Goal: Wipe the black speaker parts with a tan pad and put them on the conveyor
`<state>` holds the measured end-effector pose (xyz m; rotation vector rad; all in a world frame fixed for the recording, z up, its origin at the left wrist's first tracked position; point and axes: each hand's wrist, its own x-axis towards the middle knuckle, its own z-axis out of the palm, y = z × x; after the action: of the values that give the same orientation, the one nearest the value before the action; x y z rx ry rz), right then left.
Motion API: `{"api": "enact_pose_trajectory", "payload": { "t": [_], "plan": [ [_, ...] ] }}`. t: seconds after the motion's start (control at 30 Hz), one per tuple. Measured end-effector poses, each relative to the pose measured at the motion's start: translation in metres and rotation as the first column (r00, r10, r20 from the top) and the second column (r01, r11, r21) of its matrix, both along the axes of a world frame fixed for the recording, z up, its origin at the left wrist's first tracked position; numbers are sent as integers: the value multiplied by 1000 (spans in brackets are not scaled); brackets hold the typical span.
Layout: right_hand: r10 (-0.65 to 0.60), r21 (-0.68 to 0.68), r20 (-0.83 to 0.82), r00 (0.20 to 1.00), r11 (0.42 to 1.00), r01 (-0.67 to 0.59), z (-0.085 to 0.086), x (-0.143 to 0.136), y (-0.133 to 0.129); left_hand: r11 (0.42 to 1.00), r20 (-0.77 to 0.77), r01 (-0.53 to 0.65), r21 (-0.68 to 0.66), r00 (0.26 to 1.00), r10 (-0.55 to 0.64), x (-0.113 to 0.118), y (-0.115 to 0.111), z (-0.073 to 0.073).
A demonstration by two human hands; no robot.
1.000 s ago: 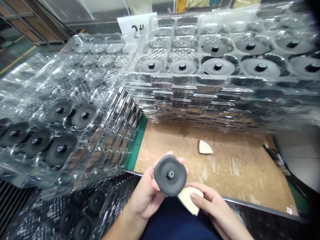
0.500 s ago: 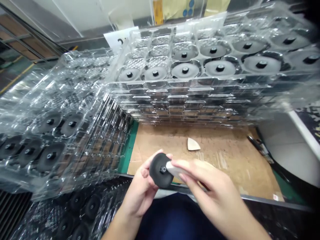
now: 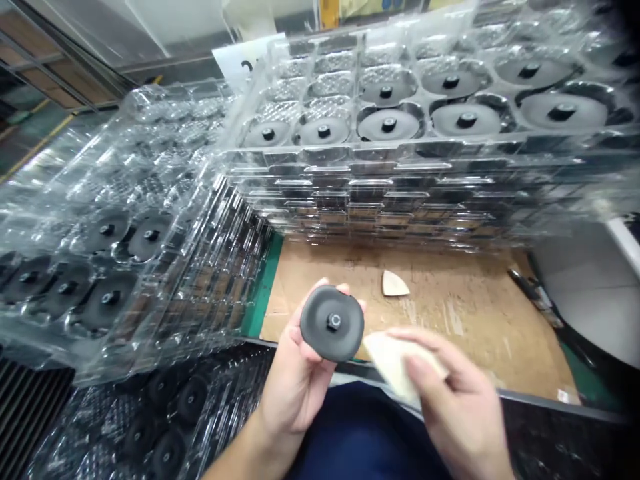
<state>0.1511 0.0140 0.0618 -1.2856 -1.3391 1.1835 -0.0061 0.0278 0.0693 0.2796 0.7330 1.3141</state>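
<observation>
A round black disc (image 3: 320,333) with a short raised hub faces up in my left hand (image 3: 295,383), whose fingers are wrapped behind and around its rim. My right hand (image 3: 457,393) pinches a cream wedge-shaped pad (image 3: 393,360) between thumb and fingers, just right of the disc and apart from it. The pad looks like sponge or felt, blurred by motion. A second, smaller cream wedge (image 3: 395,284) lies on the cardboard sheet (image 3: 470,333) beyond my hands.
Stacked clear plastic trays (image 3: 350,173) with similar discs (image 3: 389,125) stand at the back. Another tray stack (image 3: 165,267) rises on the left, with more discs lower down. A dark pen-like tool (image 3: 533,297) lies at the right, beside a pale curved surface (image 3: 590,287).
My right hand has drawn the pad off the disc's hub, moving right and turning its flat side into view. My left hand has tilted the disc more toward me.
</observation>
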Motion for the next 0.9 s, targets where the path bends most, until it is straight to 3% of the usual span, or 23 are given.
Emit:
{"api": "enact_pose_trajectory", "payload": {
  "t": [0.07, 0.17, 0.23, 0.3, 0.37, 0.47, 0.53, 0.6, 0.67, 0.77, 0.83, 0.9],
  "plan": [
    [-182, -150, -124, 975, 975, 163, -15, 9, 8, 1000, 2, -14, -11, 1000, 14, -4, 0, 0],
    [-224, -243, -103, 969, 950, 194, -24, 19, 19, 1000, 17, -18, -23, 1000, 18, -8, 0, -2],
    [-195, -178, 5, 981, 965, 193, -14, 18, 24, 1000, 30, -12, -20, 999, 13, -8, 0, -2],
    [-174, -31, 119, 977, 983, 179, 6, 8, 28, 1000, 35, -4, -19, 999, 5, -7, -1, -2],
    [-140, 192, 227, 964, 977, 96, 27, -10, 31, 1000, 34, 2, -28, 999, -1, -5, -2, -1],
    [23, 433, 350, 936, 882, -184, 45, -36, 33, 996, 33, 26, -80, 999, -23, -8, -4, -3],
    [225, 376, 400, 888, 843, -383, 47, -45, 34, 994, 15, 30, -110, 999, -28, -13, -7, -5],
    [369, 258, 415, 832, 829, -497, 46, -49, 38, 990, -12, 28, -142, 999, -30, -16, -8, -8],
    [321, 260, 454, 831, 844, -468, 44, -52, 43, 983, -33, 41, -180, 998, -48, -16, -9, -8],
    [152, 407, 486, 861, 833, -376, 45, -56, 45, 980, 10, 102, -173, 995, -102, -14, -8, -5],
    [239, 407, 454, 858, 801, -439, 46, -53, 40, 982, 60, 130, -134, 991, -123, -17, -7, -4],
    [351, 315, 437, 828, 802, -507, 46, -42, 32, 981, 86, 148, -126, 987, -138, -22, -8, -5]
  ]
}}
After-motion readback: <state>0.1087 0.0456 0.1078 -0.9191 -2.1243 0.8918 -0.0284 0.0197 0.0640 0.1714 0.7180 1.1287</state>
